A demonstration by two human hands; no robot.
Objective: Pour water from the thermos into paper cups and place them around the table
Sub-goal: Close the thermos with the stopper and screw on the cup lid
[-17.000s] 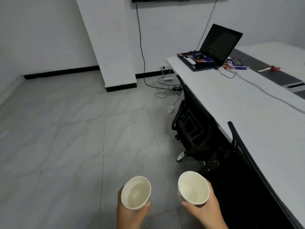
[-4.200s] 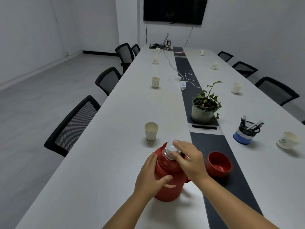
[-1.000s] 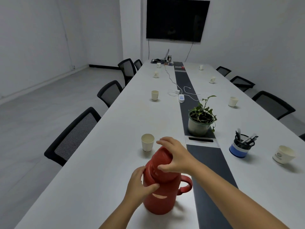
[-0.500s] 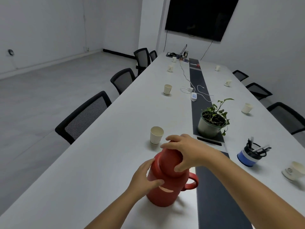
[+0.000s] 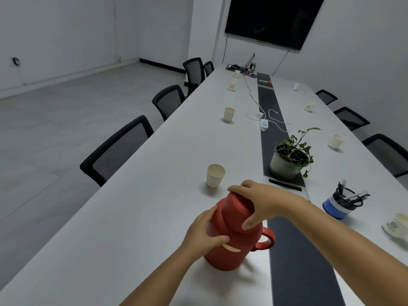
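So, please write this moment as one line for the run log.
left hand: holds thermos body | right hand: grips red cap | cups: set around table

Your bare left hand (image 5: 204,234) and bare right hand (image 5: 261,203) are showing with both forearms uncovered to the frame's edge; you are wearing no visible sleeves, gloves, rings or watch.
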